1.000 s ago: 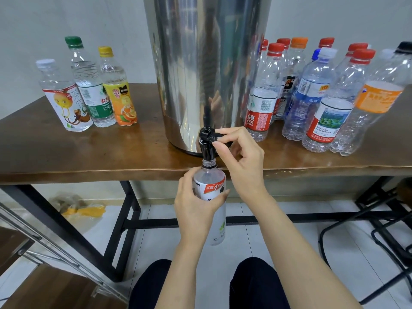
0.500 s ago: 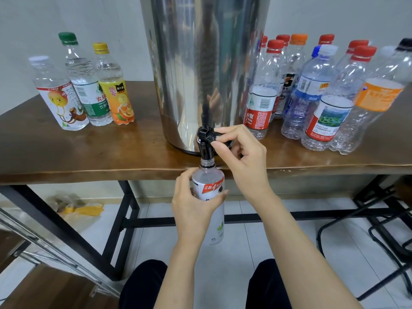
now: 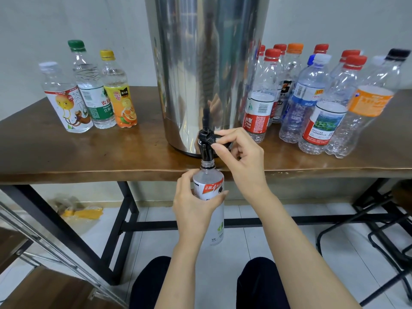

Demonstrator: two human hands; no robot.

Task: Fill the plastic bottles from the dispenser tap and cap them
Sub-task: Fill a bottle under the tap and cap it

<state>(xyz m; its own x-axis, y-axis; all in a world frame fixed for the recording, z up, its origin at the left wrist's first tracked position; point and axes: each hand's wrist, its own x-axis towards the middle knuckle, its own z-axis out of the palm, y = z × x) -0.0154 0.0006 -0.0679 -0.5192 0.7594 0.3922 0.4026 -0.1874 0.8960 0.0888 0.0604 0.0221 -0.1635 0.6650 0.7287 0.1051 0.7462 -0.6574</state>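
Head view: left hand (image 3: 192, 204) grips the bottle (image 3: 210, 192) under the tap (image 3: 206, 143), right hand (image 3: 240, 157) pinching its lever. Thin plastic likely dents; hold mid-body, firmer as it fills.

The dispenser (image 3: 207, 74) stands on the tabletop (image 3: 89, 157) at the middle of its front edge, with the tap (image 3: 206, 141) reaching out over that edge. Directly under the tap, in front of the table and mostly below the tabletop, a bottle (image 3: 211, 190) stands upright in the air with its mouth at the spout. The left hand (image 3: 194, 206) is around it from the left, and the right hand (image 3: 243, 157) is on the tap from the right. Left of the dispenser, toward the back edge, three bottles (image 3: 89, 90) stand in a close row. Right of it a crowd of bottles (image 3: 312, 103) stands several deep, from the back edge forward, the nearest one just beside the dispenser.
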